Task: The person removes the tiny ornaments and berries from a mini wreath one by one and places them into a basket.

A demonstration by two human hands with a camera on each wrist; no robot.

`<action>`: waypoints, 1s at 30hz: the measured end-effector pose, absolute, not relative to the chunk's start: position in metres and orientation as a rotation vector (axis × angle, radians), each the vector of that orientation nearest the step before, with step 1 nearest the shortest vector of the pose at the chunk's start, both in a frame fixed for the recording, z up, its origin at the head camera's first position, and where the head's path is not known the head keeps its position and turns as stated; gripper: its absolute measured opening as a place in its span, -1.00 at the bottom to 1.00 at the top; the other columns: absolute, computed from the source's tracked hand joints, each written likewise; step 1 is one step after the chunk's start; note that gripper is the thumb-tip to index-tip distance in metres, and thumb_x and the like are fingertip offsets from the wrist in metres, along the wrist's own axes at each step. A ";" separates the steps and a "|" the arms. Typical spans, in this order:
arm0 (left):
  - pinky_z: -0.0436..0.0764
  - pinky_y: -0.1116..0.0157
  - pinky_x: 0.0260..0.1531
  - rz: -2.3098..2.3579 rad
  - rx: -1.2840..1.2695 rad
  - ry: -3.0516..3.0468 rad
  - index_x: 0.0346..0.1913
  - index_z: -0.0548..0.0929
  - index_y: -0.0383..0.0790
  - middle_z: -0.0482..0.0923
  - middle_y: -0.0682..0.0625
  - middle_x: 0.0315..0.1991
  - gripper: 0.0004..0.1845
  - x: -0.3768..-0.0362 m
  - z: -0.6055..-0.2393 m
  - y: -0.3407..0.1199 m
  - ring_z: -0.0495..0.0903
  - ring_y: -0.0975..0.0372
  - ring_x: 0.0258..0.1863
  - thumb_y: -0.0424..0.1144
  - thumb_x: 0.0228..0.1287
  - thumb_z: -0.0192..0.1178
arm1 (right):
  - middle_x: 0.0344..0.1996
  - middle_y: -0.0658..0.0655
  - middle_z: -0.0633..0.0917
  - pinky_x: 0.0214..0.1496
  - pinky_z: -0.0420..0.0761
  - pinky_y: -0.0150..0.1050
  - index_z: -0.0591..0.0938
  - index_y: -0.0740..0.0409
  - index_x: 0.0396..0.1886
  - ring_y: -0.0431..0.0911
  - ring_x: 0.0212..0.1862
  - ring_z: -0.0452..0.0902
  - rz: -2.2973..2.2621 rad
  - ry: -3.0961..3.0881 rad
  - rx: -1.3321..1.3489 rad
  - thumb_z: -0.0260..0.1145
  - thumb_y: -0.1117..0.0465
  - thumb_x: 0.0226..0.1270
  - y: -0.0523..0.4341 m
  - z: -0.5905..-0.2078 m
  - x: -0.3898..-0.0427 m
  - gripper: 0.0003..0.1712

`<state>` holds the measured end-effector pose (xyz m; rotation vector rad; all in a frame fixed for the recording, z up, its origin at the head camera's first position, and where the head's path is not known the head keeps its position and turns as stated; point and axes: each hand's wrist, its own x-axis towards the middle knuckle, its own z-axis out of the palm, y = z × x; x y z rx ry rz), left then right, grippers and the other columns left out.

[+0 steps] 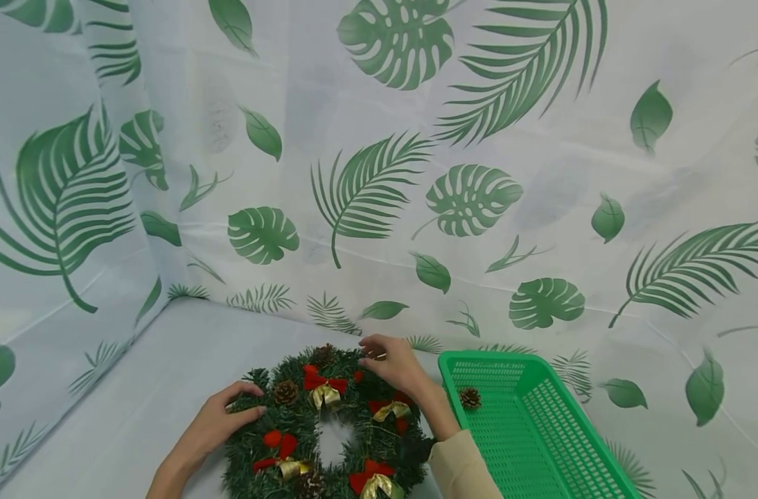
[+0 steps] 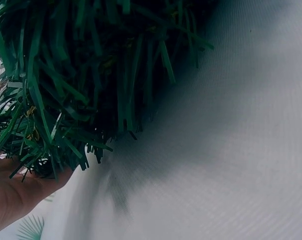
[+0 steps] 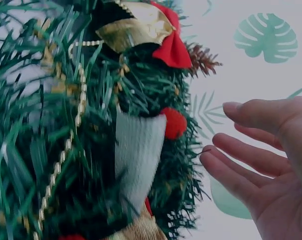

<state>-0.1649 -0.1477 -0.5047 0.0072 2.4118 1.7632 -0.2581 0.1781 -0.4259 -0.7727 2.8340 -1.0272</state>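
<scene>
A decorated wreath lies nearest on the white surface, fingers and thumb of the left hand curled round its left edge. The right hand, loosely bent and empty, hovers beside its upper right edge. Rightward sits a green basket; leaf-printed cloth hangs behind.

One high view and two close ones, all taking in the wreath.
The head camera looks forward and down from farthest back, the wreath at six o'clock, the leaf-print curtain towards twelve; the left wrist camera is very near the wreath's edge, foliage at eleven, left hand at eight; the right wrist camera looks closely across the decorated front, wreath at nine, right hand at four, sharing curtain and red-and-gold bows with the head view, which shares left hand and white tabletop with the left.
</scene>
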 end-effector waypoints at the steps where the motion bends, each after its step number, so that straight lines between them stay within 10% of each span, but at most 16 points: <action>1: 0.51 -0.23 0.21 1.767 0.008 2.410 0.13 0.62 -0.20 0.58 -0.12 0.19 -0.59 -0.165 -0.504 -0.147 0.46 -0.13 0.34 -0.06 0.35 0.38 | 0.00 0.26 0.76 0.00 0.77 -0.07 0.66 0.21 0.19 0.12 0.01 0.74 -1.035 2.834 -0.780 0.38 0.23 0.44 0.177 -0.427 -0.259 -0.63; 30: 0.52 -0.24 0.20 1.778 -0.025 2.401 0.11 0.63 -0.20 0.58 -0.12 0.20 -0.61 -0.165 -0.504 -0.147 0.46 -0.15 0.34 -0.08 0.34 0.39 | 0.00 0.22 0.77 0.00 0.77 -0.01 0.66 0.16 0.21 0.08 0.00 0.75 -1.125 2.759 -0.798 0.43 0.15 0.42 0.140 -0.441 -0.270 -0.58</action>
